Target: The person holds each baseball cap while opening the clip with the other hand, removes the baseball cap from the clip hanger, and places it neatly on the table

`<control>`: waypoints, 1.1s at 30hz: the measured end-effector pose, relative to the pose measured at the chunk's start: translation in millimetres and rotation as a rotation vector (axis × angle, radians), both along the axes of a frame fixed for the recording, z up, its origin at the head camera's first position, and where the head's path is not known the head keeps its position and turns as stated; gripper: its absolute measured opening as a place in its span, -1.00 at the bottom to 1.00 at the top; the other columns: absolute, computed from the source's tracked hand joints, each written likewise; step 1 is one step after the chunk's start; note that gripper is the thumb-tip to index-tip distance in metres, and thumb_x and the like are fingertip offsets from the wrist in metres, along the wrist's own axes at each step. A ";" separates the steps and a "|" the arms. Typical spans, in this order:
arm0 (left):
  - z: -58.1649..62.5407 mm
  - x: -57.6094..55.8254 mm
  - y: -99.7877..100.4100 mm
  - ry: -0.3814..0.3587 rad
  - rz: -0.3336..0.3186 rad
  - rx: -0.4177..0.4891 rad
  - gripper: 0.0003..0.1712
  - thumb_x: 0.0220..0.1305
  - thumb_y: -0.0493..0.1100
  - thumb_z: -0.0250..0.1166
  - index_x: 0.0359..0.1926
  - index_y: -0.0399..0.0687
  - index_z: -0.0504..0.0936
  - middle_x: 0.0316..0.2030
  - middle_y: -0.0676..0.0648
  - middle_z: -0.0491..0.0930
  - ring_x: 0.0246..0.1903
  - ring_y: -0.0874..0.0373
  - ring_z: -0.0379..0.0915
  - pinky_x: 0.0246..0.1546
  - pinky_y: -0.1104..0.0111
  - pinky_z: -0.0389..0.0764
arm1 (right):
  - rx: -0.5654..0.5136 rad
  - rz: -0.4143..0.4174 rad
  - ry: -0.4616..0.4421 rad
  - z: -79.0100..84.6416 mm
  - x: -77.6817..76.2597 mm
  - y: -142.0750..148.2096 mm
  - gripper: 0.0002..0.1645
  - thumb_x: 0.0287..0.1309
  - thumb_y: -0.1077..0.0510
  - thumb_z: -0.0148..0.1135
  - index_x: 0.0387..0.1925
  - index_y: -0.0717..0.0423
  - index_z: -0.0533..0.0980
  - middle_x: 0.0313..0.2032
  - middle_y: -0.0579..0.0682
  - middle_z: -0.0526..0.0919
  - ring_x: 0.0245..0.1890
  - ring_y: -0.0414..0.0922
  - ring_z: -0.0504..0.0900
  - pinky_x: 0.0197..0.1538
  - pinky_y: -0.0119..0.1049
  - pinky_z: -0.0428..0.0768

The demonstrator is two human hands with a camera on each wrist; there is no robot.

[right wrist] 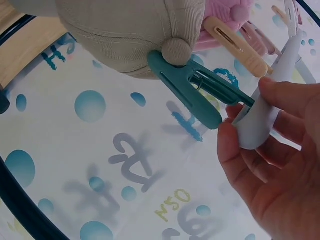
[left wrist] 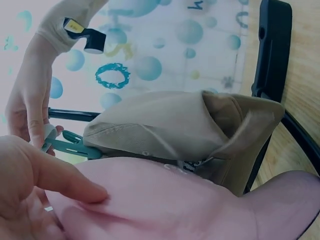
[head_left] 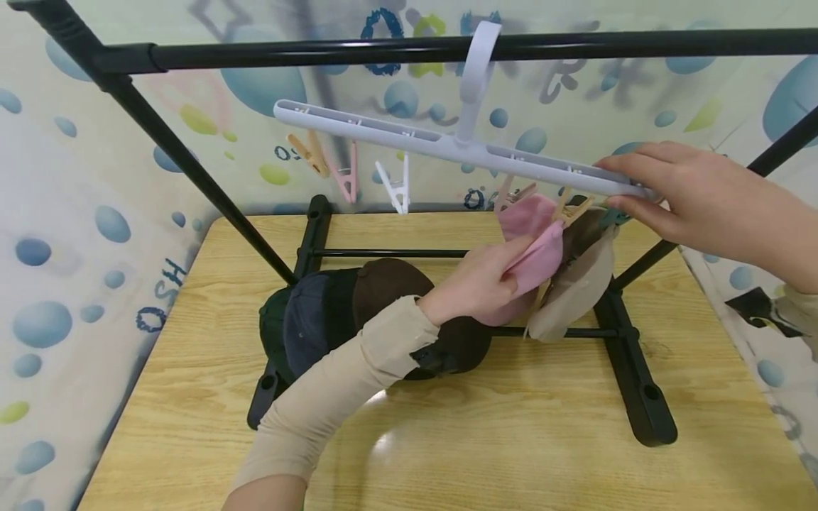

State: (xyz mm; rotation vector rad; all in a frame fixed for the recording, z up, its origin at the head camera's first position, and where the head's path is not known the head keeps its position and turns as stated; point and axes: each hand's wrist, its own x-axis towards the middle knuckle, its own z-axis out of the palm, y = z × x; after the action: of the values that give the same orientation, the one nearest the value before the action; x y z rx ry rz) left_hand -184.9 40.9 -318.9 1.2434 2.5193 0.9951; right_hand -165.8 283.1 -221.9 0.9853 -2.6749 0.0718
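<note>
A pale lavender clip hanger [head_left: 383,138] hangs tilted by its hook, right end lower. My right hand [head_left: 709,191] grips that end between thumb and fingers, beside a green clip [right wrist: 187,92]. This clip holds a beige cap [right wrist: 130,35] near its top button. With my left hand [head_left: 476,280] I pinch the pink cap [head_left: 540,259], just left of the beige one. A tan clip [right wrist: 237,47] meets the pink cap near its button; a pink clip [head_left: 511,195] is beside it. Whether the pink clip bites the fabric, I cannot tell.
The hanger's hook is over a black rack bar [head_left: 307,52]. Orange [head_left: 311,152], pink [head_left: 348,174] and white clips [head_left: 397,186] dangle at its left. Several dark caps [head_left: 390,291] lie in a row on the wooden table [head_left: 498,440], between the rack's feet [head_left: 639,390].
</note>
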 end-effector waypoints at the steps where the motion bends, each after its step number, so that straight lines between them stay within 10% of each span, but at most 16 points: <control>1: 0.4 -0.2 -0.6 -0.003 -0.001 0.005 -0.55 0.15 -0.51 0.11 0.09 -0.23 0.45 -0.24 -0.17 0.55 -0.34 0.06 0.39 -0.30 0.33 0.41 | 0.004 -0.010 -0.005 0.2 0.2 -0.2 -0.43 -0.01 0.35 0.41 0.09 0.35 0.46 -0.21 0.26 0.56 -0.50 -0.03 0.44 -0.55 -0.15 0.40; 11: 5.9 0.6 0.0 0.008 0.004 0.085 -0.46 0.09 -0.56 0.07 0.13 -0.24 0.49 -0.30 -0.16 0.53 -0.39 0.08 0.32 -0.36 0.41 0.30 | 0.012 -0.052 0.024 3.8 0.4 2.0 -0.44 -0.03 0.33 0.44 0.05 0.38 0.48 -0.32 0.21 0.55 -0.52 -0.04 0.36 -0.56 -0.16 0.35; 17: 8.9 3.3 -0.7 -0.014 -0.008 0.158 -0.65 0.03 -0.60 0.03 -0.18 -0.24 0.46 -0.50 -0.10 0.31 -0.48 0.09 0.26 -0.44 0.45 0.22 | -0.001 -0.073 0.015 3.4 -1.6 3.7 -0.46 0.00 0.33 0.42 0.05 0.38 0.48 -0.32 0.24 0.55 -0.51 0.01 0.41 -0.56 -0.12 0.38; 25: 13.2 3.3 -12.2 -0.059 -0.029 0.088 -0.46 0.05 -0.58 0.07 0.08 -0.23 0.51 -0.27 -0.12 0.50 -0.34 0.07 0.32 -0.31 0.41 0.31 | -0.056 -0.046 0.000 -6.0 -1.9 1.1 -0.43 -0.03 0.35 0.43 0.08 0.35 0.49 -0.20 0.31 0.57 -0.48 0.03 0.48 -0.60 -0.16 0.39; 33: 18.2 3.6 -19.9 -0.048 -0.035 0.055 -0.56 0.00 -0.57 0.05 -0.07 -0.22 0.49 -0.42 -0.10 0.40 -0.37 0.03 0.31 -0.34 0.41 0.28 | -0.091 -0.051 0.074 -13.3 1.1 -6.8 -0.50 -0.03 0.31 0.44 -0.01 0.35 0.50 -0.27 0.24 0.55 -0.52 0.01 0.47 -0.58 -0.14 0.38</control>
State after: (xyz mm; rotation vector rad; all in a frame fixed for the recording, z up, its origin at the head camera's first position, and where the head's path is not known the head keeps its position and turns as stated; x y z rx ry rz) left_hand -181.2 20.9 -300.8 1.2584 2.4408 1.0800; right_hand -164.7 276.3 -235.2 0.8747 -2.6030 0.1426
